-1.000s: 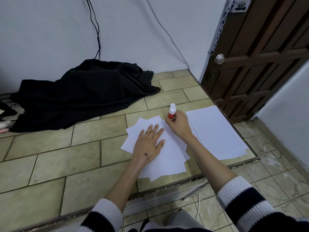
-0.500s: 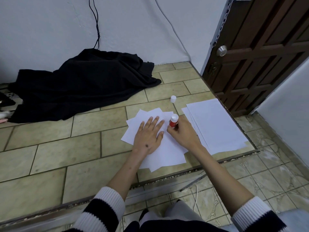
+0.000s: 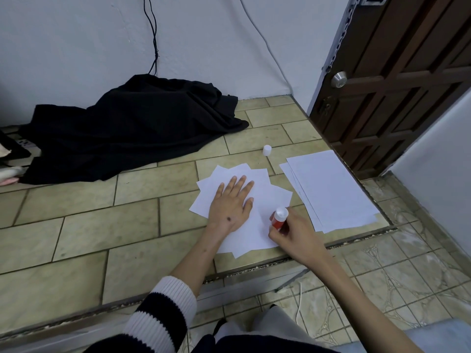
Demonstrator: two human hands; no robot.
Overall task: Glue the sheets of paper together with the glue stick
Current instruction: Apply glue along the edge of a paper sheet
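head view, left hand [image 3: 233, 203] flat on sheets [image 3: 265, 200], right hand [image 3: 297, 234] gripping glue stick [image 3: 279, 218]

1. We see a fanned pile of white sheets [image 3: 260, 225] lying flat on the tiled floor, their corners splayed at different angles.
2. A second stack of white sheets [image 3: 331, 189] lies just to its right, edges slightly offset.
3. The red glue stick [image 3: 279, 219], uncapped, stands tilted on the fanned pile's right part.
4. Its white cap [image 3: 267, 150] stands on the floor beyond both piles.

You get soft, even, cool indoor light; shadows stay faint. The wide lens bends the dark brown panelled wooden door [image 3: 397, 80] at the frame edge; focus is sharp.
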